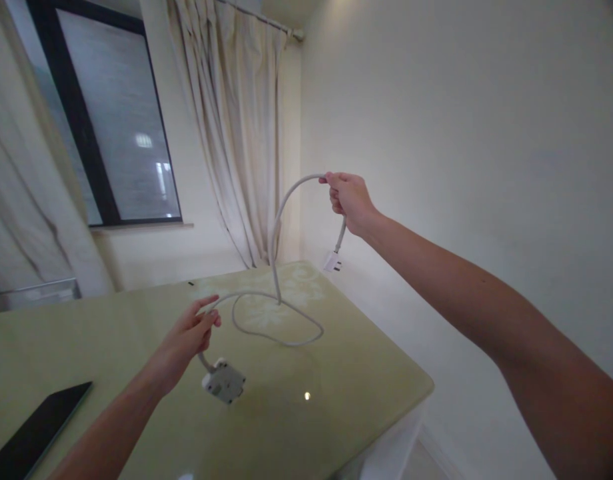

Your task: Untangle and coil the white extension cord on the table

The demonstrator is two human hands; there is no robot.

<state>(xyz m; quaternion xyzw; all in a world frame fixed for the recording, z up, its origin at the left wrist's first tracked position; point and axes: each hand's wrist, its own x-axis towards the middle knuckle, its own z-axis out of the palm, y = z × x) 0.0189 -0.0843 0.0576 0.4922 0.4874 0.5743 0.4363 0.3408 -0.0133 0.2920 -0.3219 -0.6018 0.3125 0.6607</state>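
A white extension cord (273, 237) runs between my two hands, with a loop of it lying on the table. My right hand (350, 200) is raised near the wall and closed around the cord close to its end. Below that hand dangles the plug (332, 261), its prongs pointing right. Lower on the left, my left hand (190, 333) grips the cord near the socket block, index finger stretched along it. The white socket block (224, 382) hangs tilted just under my left hand, over the table; whether it touches the surface I cannot tell.
The pale green glossy table (366, 380) has a rounded corner at the right. A dark flat panel (39, 427) lies at its lower left, and a small black item (190, 284) sits near the back edge. Behind are curtains (236, 120), a window (116, 113) and a bare wall (466, 147).
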